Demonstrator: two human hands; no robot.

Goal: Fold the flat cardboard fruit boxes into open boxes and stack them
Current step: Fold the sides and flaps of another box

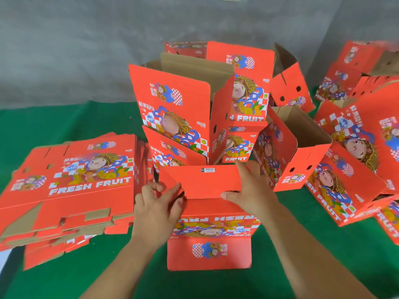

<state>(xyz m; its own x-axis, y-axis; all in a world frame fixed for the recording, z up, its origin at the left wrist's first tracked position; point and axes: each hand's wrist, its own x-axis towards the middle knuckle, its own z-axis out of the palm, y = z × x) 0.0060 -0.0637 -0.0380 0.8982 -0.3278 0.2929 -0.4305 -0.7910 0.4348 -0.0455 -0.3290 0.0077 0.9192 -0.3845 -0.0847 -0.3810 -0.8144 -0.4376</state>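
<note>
i'm pressing my left hand [156, 203] and right hand [248, 190] on the bottom flaps of the red fruit box [212, 214] standing upside down right in front of me, left fingers curled round a side flap, right fingers lying flat along the wide flap's edge. the pile of flat boxes [69, 190] is lying just outside my left hand. folded open boxes [185, 108] are standing stacked just beyond my fingertips, with more tipped over [354, 160] past my right hand on the green cloth [64, 121].
</note>
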